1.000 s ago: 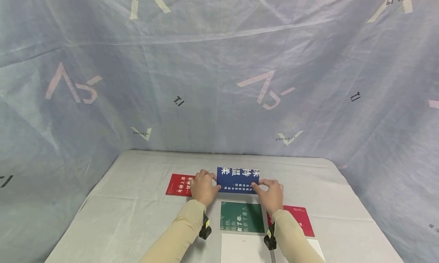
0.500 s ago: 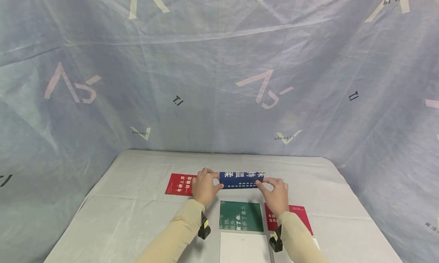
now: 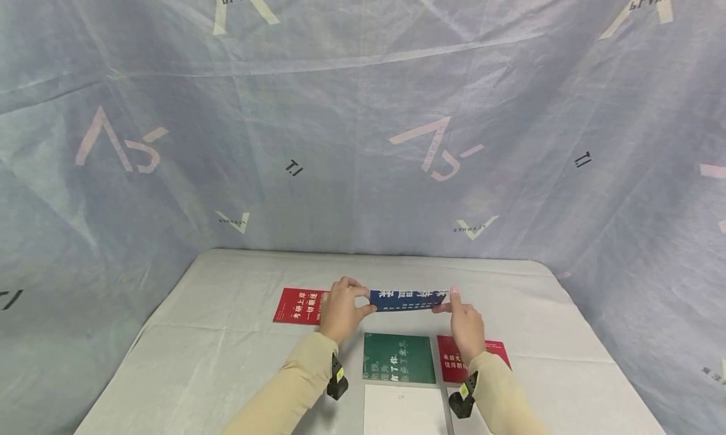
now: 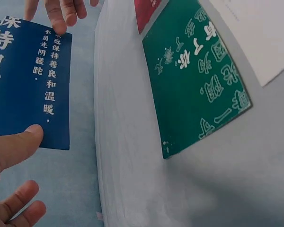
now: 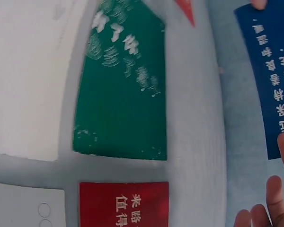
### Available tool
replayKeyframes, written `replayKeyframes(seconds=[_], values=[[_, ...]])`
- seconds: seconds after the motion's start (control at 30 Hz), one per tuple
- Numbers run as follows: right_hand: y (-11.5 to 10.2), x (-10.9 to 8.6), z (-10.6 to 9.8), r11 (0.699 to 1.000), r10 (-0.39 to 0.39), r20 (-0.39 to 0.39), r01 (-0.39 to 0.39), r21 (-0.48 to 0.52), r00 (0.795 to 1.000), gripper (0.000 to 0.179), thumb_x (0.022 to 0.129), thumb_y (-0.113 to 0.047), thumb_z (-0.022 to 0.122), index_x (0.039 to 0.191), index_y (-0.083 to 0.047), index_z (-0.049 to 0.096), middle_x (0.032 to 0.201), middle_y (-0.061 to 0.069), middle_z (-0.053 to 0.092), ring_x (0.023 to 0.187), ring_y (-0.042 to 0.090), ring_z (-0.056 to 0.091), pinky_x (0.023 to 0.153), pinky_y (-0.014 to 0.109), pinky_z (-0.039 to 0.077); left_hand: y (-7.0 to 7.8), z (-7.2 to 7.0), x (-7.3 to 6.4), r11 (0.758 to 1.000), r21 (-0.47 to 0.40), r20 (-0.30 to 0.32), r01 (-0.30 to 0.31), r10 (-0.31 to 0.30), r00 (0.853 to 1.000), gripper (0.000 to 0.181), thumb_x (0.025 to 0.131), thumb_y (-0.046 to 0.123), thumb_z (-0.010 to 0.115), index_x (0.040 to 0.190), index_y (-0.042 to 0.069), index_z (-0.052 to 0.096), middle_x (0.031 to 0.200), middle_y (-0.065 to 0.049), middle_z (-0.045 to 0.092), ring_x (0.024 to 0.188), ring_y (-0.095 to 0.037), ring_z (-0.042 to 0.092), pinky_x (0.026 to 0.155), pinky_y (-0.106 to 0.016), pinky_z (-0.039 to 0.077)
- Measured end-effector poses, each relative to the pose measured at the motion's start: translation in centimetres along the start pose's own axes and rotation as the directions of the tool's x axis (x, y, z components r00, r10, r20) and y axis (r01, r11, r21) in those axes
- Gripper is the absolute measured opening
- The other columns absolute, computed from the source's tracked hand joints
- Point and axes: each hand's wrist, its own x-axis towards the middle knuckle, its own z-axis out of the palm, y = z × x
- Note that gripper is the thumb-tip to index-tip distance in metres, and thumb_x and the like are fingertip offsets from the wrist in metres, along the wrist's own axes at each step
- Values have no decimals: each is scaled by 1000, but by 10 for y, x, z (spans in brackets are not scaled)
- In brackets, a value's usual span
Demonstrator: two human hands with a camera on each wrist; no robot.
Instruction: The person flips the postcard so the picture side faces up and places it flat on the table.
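A blue card with white Chinese characters is held up above the far part of the table, its face tilted so that it looks narrow in the head view. My left hand pinches its left edge; in the left wrist view the thumb lies on the printed face. At the other end, my right hand holds the right edge, with one finger pointing up beside the card. Below the card lies a green card, apart from both hands. A red card sits partly under my right hand.
Another red card lies left of my left hand, partly covered by it. A white card lies nearest me, below the green one. Beside it is a second white card. Printed grey cloth hangs behind the table.
The blue card has shifted right and tipped flatter to the head view, its right end now slightly higher. My right hand has moved right and raised a finger; the left hand followed slightly.
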Motion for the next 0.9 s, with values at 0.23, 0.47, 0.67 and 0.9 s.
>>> replayKeyframes(seconds=[0.23, 0.47, 0.67, 0.9], values=[[2, 2, -10, 991, 4, 126, -21, 132, 992, 78, 105, -62, 31, 117, 3, 73, 149, 28, 45, 141, 45, 35, 112, 63, 28, 2, 1, -2, 999, -7, -30, -35, 35, 999, 18, 76, 22, 90, 89, 18, 78, 112, -7, 65, 107, -30, 61, 84, -47, 43], [5, 0, -14, 983, -14, 172, -18, 185, 985, 51, 104, -28, 48, 138, 10, 53, 147, 29, 48, 139, 45, 39, 111, 58, 35, 2, 4, -5, 999, -19, -54, -45, 44, 998, 18, 76, 10, 88, 82, 22, 76, 113, -8, 64, 106, -29, 59, 85, -49, 42], [7, -1, -13, 992, 0, 110, -14, 128, 994, 48, 104, -28, 51, 133, 8, 59, 143, 28, 51, 136, 44, 43, 111, 62, 32, 5, 6, -7, 1000, -4, -45, 17, -17, 999, 19, 77, 14, 88, 86, 19, 73, 118, -12, 61, 110, -33, 57, 88, -52, 43], [11, 0, -14, 994, 12, 93, -22, 103, 996, 49, 103, -30, 54, 134, 9, 58, 141, 28, 51, 134, 45, 43, 110, 65, 30, 10, 6, -9, 991, -48, 66, 126, -123, 990, 8, 87, 13, 76, 95, 14, 75, 121, -16, 61, 116, -38, 55, 93, -58, 34]])
